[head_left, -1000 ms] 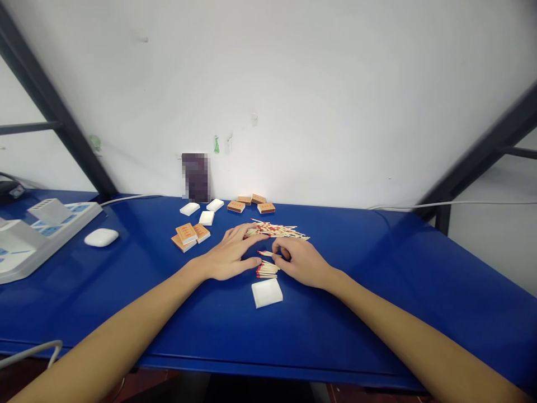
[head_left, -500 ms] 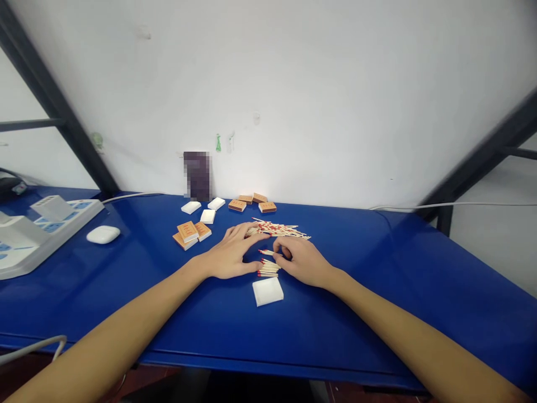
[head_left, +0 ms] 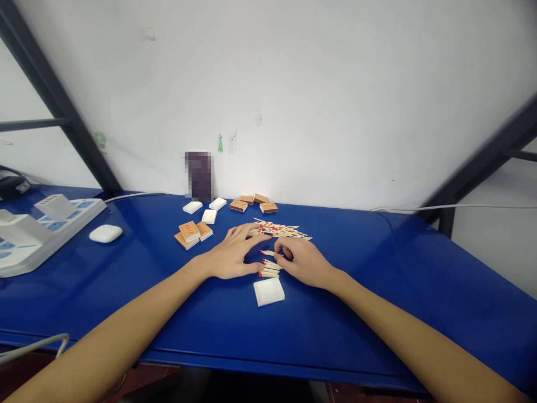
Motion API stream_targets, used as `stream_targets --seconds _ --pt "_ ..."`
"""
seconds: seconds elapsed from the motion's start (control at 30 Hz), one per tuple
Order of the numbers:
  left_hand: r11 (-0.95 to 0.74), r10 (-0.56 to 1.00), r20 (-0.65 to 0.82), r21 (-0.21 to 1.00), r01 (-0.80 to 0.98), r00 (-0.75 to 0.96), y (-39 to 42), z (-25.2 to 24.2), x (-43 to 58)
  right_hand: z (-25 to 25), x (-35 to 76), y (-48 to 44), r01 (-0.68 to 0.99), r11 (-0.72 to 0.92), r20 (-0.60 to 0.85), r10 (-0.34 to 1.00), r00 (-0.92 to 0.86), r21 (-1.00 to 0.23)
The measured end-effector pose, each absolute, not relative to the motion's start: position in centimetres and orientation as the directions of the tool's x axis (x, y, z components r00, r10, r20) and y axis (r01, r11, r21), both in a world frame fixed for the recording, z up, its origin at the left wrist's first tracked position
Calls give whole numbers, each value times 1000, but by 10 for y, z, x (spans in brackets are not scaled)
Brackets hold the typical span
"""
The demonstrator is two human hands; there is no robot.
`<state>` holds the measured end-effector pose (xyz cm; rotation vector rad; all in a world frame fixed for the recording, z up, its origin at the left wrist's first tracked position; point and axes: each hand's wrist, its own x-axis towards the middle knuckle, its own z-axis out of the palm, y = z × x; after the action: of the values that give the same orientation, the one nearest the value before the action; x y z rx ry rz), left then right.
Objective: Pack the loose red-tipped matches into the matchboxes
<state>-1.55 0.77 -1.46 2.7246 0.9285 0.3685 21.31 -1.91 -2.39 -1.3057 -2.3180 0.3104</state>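
Several red-tipped matches (head_left: 271, 268) lie side by side on the blue desk between my hands, heads to the left. My left hand (head_left: 235, 252) rests open, its thumb at the heads of this row and its fingers reaching to a heaped pile of loose matches (head_left: 285, 228). My right hand (head_left: 304, 260) is curled, thumb and index finger at the ends of a few matches (head_left: 267, 253) just above the row; they appear pinched there. Nearer to me lies a white matchbox tray (head_left: 269, 292); whether its hollow side faces up is unclear.
Orange matchboxes (head_left: 189, 230) sit left of the pile, with more matchboxes (head_left: 268, 207) near the wall. White trays (head_left: 209, 216) lie between them. At far left are a white earbud case (head_left: 106, 233) and a power strip (head_left: 54, 235). A pixelated dark object (head_left: 200, 176) leans on the wall.
The whole view has shifted very slightly. Both hands keep nearly the same pose around the matches, and nothing has visibly been taken or let go.
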Motion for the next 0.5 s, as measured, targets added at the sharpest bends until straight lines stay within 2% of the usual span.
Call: stream_targets --seconds 0.5 --pt "-776 613 161 307 551 774 8 -14 -15 -22 213 -21 741 531 279 847 -452 -410"
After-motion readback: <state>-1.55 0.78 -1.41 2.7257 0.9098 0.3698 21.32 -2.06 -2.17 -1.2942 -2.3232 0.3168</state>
